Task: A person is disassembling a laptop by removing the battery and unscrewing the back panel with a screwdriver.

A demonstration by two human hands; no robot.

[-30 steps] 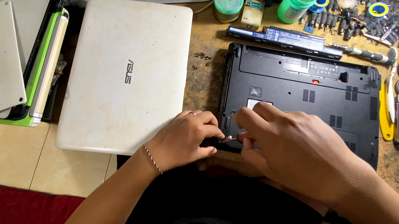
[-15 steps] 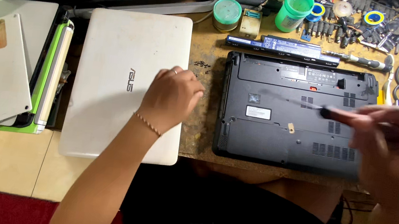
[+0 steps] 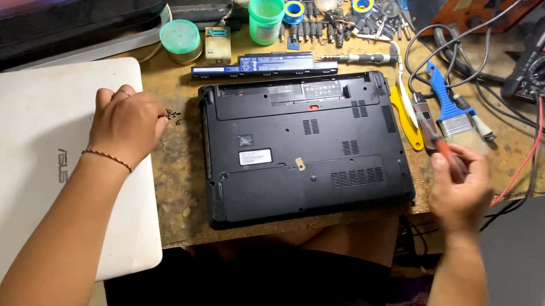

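Hands work apart: the left hand point(image 3: 127, 123), loosely curled and holding nothing visible, rests on the white laptop point(image 3: 25, 166) beside tiny loose screws point(image 3: 173, 116); the right hand point(image 3: 461, 191) grips a screwdriver point(image 3: 439, 146). Between them the black laptop point(image 3: 304, 146) lies base-up on the bench. A careless brush of the left hand could likely scatter those screws off the workbench point(image 3: 180, 183).

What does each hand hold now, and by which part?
The right hand grips a screwdriver by its handle. The left hand holds nothing visible.

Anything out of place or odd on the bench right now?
Loose small screws lie scattered on the bare wooden bench beside the left hand, in no tray. The black laptop lies upside down, its battery out behind it.
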